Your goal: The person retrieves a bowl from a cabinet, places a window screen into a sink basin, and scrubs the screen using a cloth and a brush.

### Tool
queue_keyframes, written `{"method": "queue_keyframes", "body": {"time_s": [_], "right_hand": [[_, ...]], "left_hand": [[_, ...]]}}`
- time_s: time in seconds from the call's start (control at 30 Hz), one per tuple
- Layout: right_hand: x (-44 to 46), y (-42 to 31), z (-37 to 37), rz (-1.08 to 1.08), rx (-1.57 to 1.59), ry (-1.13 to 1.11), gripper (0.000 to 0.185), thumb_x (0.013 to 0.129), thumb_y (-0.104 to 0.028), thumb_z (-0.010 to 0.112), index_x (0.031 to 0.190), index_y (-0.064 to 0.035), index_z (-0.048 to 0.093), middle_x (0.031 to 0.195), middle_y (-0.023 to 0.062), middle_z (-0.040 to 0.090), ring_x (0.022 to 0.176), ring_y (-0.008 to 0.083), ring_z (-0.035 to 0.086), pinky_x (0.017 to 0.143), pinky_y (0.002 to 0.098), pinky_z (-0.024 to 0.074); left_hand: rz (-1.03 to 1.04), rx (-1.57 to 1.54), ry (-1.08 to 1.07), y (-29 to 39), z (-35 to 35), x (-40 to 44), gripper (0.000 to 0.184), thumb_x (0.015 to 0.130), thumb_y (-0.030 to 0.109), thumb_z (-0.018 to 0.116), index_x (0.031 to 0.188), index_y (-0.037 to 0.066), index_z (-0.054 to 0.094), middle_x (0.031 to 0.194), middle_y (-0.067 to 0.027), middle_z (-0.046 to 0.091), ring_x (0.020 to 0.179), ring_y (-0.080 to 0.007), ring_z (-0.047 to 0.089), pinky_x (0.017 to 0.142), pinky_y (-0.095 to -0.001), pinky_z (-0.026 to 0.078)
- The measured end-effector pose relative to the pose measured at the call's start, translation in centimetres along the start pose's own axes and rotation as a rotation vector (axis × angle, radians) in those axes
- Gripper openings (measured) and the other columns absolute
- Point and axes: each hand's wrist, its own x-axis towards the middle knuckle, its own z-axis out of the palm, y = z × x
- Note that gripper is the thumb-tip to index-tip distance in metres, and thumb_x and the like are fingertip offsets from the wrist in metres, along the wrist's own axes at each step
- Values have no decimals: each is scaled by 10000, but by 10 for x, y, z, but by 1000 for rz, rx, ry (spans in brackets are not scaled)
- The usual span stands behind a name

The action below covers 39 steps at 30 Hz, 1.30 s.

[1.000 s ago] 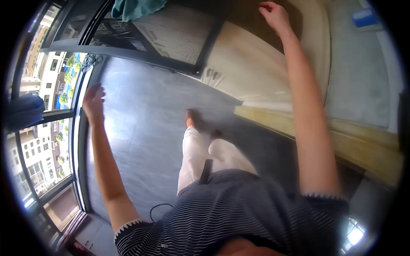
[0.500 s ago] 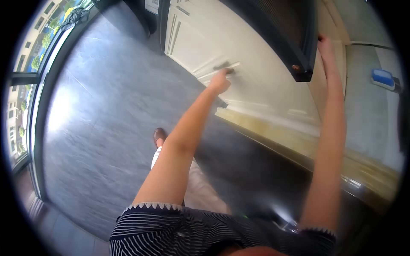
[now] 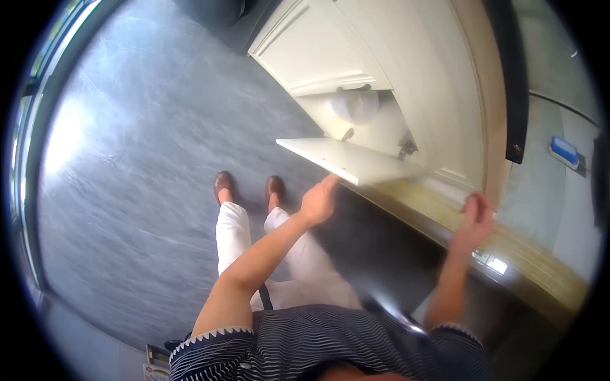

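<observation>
A cream cabinet door [image 3: 346, 159] stands swung open on its hinges, below the lighter cabinet front. My left hand [image 3: 319, 200] is closed at the door's free edge, its fingertips partly hidden behind the panel. Inside the opened cabinet [image 3: 397, 124] a rounded whitish object [image 3: 354, 106] shows, too blurred to name. My right hand [image 3: 473, 222] hangs over the counter edge, blurred, fingers loosely bent and apart, with nothing seen in it.
A neighbouring cabinet door [image 3: 318, 47] is shut, with a dark handle. A black-framed panel [image 3: 508, 82] runs along the upper right. A blue-and-white brush or sponge [image 3: 564, 151] sits at the far right. Grey floor [image 3: 140, 190] lies left, beside a window.
The cabinet door has swung open with my left hand at its edge. The black-framed panel no longer juts out, and my right hand has left it and come down towards me.
</observation>
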Motion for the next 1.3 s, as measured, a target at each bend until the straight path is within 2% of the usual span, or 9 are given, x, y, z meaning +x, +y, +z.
{"method": "queue_keyframes", "body": {"time_s": [0.13,0.17,0.3,0.4,0.6,0.73,0.77,0.97,1.3], "right_hand": [[-11,27,130,395,88,-657,142,811,-41,528,918,38,578,831,65,598,763,113,569,658,227,467],[-6,46,171,453,90,-751,187,800,-103,547,930,27,586,830,90,616,750,134,587,657,242,474],[-2,184,313,91,-612,-1037,348,769,-261,586,1049,-56,566,929,122,621,891,255,587,771,350,462],[-1,254,378,5,-886,-1054,398,774,-272,576,1112,-69,518,1036,116,589,989,282,543,823,377,440],[-5,325,432,101,-883,-967,501,746,-315,607,1163,-78,464,1120,124,542,1053,288,501,862,386,422],[1,352,452,198,-885,-954,473,676,-367,668,1047,-91,570,1054,103,584,995,278,540,858,359,429],[1,385,460,87,-916,-866,387,687,-349,661,968,-88,611,1008,113,602,939,276,566,815,368,446],[-32,306,441,167,-689,-1055,332,713,-320,648,922,-63,623,915,134,624,868,298,588,747,385,459],[-106,94,409,-383,-478,-1561,309,669,-352,638,754,-55,636,800,151,620,775,302,598,691,393,467]], "left_hand": [[122,53,30,-26,24,-38,549,635,-47,472,1169,74,424,1087,-131,530,865,-326,526,729,-409,430],[105,14,-33,-27,25,-46,553,631,-65,487,1166,64,431,1141,-158,498,908,-331,516,787,-399,431],[177,-21,31,-51,53,-53,535,617,-63,515,1134,71,481,1123,-97,528,791,-267,515,707,-350,443],[202,-84,112,-62,61,-45,529,605,-58,528,1117,75,508,1116,-68,538,768,-246,509,681,-328,443],[228,-188,167,-70,64,-41,494,580,-29,567,1058,93,566,1056,-22,575,747,-203,524,657,-287,450],[242,-195,172,-67,59,-36,475,556,-12,587,1020,89,589,1007,-7,587,775,-197,533,666,-292,453],[238,-199,168,-69,58,-34,469,558,-12,588,1015,90,591,1006,-6,587,779,-198,534,669,-295,453],[218,-195,160,-65,54,-34,455,581,-24,579,1019,101,586,1009,-1,586,795,-206,535,686,-300,453],[184,-124,179,-47,39,-45,461,601,-61,510,1038,82,547,1025,-56,576,920,-270,519,771,-336,449]]}}
